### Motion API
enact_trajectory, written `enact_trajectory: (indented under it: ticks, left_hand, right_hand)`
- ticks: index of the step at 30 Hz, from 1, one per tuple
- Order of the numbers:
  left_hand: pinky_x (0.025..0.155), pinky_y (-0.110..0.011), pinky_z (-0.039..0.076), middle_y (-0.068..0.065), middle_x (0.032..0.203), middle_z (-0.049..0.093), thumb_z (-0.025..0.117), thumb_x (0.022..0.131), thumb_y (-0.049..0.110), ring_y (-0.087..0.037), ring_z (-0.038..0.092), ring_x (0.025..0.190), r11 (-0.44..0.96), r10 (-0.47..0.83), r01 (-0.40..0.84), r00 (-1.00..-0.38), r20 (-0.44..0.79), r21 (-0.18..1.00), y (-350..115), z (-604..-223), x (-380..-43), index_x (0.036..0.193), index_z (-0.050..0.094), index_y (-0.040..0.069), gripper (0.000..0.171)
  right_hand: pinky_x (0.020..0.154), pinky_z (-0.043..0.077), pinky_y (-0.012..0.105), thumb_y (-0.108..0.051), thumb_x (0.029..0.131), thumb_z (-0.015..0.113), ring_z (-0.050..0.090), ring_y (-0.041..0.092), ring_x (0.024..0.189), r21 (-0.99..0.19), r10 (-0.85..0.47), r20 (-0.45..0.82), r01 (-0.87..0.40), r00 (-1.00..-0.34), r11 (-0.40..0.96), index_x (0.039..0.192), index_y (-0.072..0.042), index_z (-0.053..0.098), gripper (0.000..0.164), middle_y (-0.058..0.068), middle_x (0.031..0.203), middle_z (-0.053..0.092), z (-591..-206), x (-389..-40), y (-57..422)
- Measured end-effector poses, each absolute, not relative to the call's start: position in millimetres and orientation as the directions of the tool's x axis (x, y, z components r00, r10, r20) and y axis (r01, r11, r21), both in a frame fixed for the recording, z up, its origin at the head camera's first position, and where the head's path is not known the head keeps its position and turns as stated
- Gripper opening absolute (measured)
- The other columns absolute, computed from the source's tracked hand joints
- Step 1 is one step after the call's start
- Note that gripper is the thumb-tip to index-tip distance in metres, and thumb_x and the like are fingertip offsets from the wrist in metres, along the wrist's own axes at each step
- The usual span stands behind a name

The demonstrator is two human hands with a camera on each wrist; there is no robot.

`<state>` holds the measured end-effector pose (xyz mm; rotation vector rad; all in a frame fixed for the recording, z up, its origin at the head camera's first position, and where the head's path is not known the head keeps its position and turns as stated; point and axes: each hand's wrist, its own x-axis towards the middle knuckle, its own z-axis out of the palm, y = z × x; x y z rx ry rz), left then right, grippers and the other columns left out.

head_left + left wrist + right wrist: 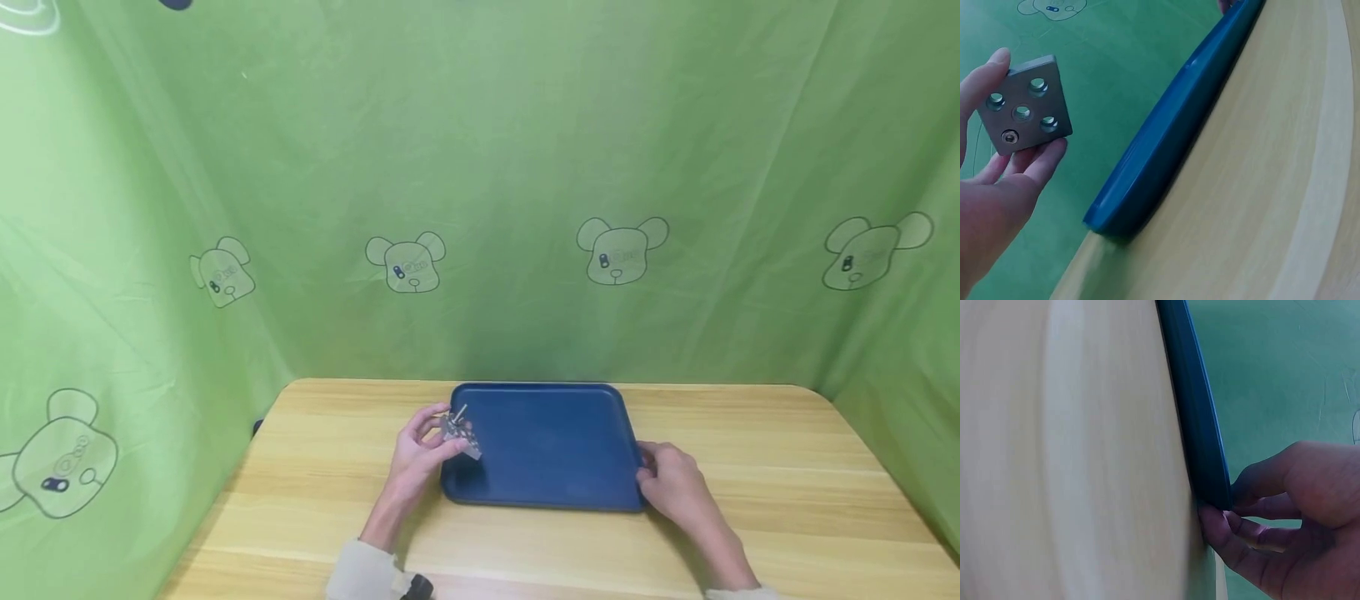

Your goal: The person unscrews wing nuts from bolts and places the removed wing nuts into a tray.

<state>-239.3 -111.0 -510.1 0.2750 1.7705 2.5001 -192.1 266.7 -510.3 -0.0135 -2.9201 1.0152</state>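
My left hand (415, 460) holds a square metal plate (1035, 111) by its edges, thumb on one side and fingers on the other. The plate has round holes, one threaded at its centre, and a screw (1009, 136) seated in one corner. From its upper side a thin metal rod (461, 412) sticks up in the head view. This hand is over the left edge of a dark blue tray (551, 446). At the tray's right edge, near the front corner, my right hand (675, 483) pinches the rim between thumb and fingers.
The tray lies on a light wood-grain table (772, 483), towards its back edge. Green cloth (495, 150) printed with bear heads hangs behind the table and at both sides. A small black object (418, 587) shows beside the left sleeve.
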Motion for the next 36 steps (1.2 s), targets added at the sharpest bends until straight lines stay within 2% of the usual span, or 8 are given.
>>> enact_trajectory:
  ticks: [3, 6, 12, 14, 17, 21, 30, 36]
  left_hand:
    - [0.099, -0.038, 0.059, -0.025, 0.125, 0.060, 0.076, 0.076, -0.014, -0.030, 0.070, 0.107, -0.354, 0.105, 0.044, -0.991, 0.086, 0.934, -110, -510, -240, 0.130, 0.053, -0.012, 0.059]
    - [0.099, -0.039, 0.059, -0.025, 0.127, 0.061, 0.075, 0.075, -0.016, -0.029, 0.070, 0.108, -0.378, 0.088, 0.040, -0.993, 0.079, 0.925, -110, -508, -239, 0.129, 0.053, -0.015, 0.058]
    - [0.104, -0.041, 0.055, -0.025, 0.141, 0.052, 0.067, 0.080, -0.020, -0.037, 0.062, 0.120, -0.502, 0.154, -0.015, -0.985, 0.073, 0.865, -111, -505, -238, 0.139, 0.050, -0.009, 0.063]
    - [0.106, -0.042, 0.054, -0.023, 0.145, 0.050, 0.065, 0.081, -0.020, -0.040, 0.058, 0.126, -0.518, 0.191, -0.036, -0.979, 0.074, 0.855, -112, -505, -238, 0.143, 0.049, -0.006, 0.066]
    - [0.108, -0.041, 0.053, -0.020, 0.147, 0.049, 0.064, 0.080, -0.021, -0.039, 0.055, 0.129, -0.505, 0.235, -0.054, -0.969, 0.078, 0.861, -112, -506, -238, 0.147, 0.045, -0.005, 0.071]
    - [0.108, -0.042, 0.053, -0.025, 0.148, 0.046, 0.065, 0.078, -0.022, -0.035, 0.056, 0.128, -0.471, 0.268, -0.055, -0.960, 0.083, 0.881, -111, -507, -238, 0.146, 0.043, -0.007, 0.072]
    - [0.106, -0.042, 0.054, -0.035, 0.151, 0.038, 0.072, 0.082, -0.015, -0.031, 0.059, 0.128, -0.366, 0.341, -0.020, -0.933, 0.114, 0.930, -106, -508, -233, 0.144, 0.045, -0.010, 0.068]
    - [0.104, -0.042, 0.055, -0.029, 0.143, 0.052, 0.074, 0.085, -0.007, -0.034, 0.060, 0.127, -0.303, 0.374, -0.033, -0.923, 0.087, 0.952, -103, -508, -231, 0.145, 0.048, -0.006, 0.065]
  right_hand:
    - [0.063, 0.051, 0.032, 0.005, 0.086, 0.059, 0.059, 0.025, 0.082, -0.620, 0.029, 0.034, 0.002, -0.999, 0.784, 0.134, 0.019, 0.053, 0.050, 0.018, 0.100, 0.067, -509, -193, 262]
    - [0.063, 0.051, 0.032, 0.005, 0.087, 0.059, 0.059, 0.026, 0.082, -0.615, 0.032, 0.031, 0.006, -0.999, 0.789, 0.133, 0.019, 0.053, 0.049, 0.017, 0.098, 0.066, -507, -193, 259]
    - [0.067, 0.055, 0.036, 0.004, 0.087, 0.060, 0.061, 0.026, 0.084, -0.610, 0.022, 0.043, -0.009, -0.999, 0.792, 0.132, 0.019, 0.055, 0.048, 0.023, 0.104, 0.068, -506, -194, 254]
    - [0.067, 0.055, 0.036, 0.004, 0.087, 0.060, 0.060, 0.026, 0.083, -0.612, 0.020, 0.040, -0.008, -0.999, 0.791, 0.132, 0.019, 0.055, 0.047, 0.020, 0.101, 0.068, -506, -195, 253]
    - [0.066, 0.053, 0.036, 0.004, 0.087, 0.060, 0.059, 0.026, 0.082, -0.610, 0.013, 0.044, -0.017, -0.999, 0.792, 0.131, 0.019, 0.055, 0.047, 0.014, 0.094, 0.067, -505, -196, 253]
    - [0.065, 0.051, 0.035, 0.004, 0.087, 0.060, 0.058, 0.026, 0.081, -0.606, 0.010, 0.047, -0.021, -0.999, 0.795, 0.131, 0.019, 0.056, 0.046, 0.010, 0.089, 0.064, -505, -197, 252]
    - [0.063, 0.050, 0.033, 0.003, 0.089, 0.060, 0.058, 0.024, 0.079, -0.609, 0.013, 0.039, -0.013, -0.999, 0.793, 0.131, 0.018, 0.057, 0.045, 0.011, 0.089, 0.065, -507, -200, 249]
    - [0.065, 0.050, 0.033, 0.003, 0.089, 0.061, 0.057, 0.023, 0.079, -0.614, 0.007, 0.036, -0.016, -0.999, 0.789, 0.132, 0.018, 0.056, 0.045, 0.006, 0.083, 0.062, -506, -201, 249]
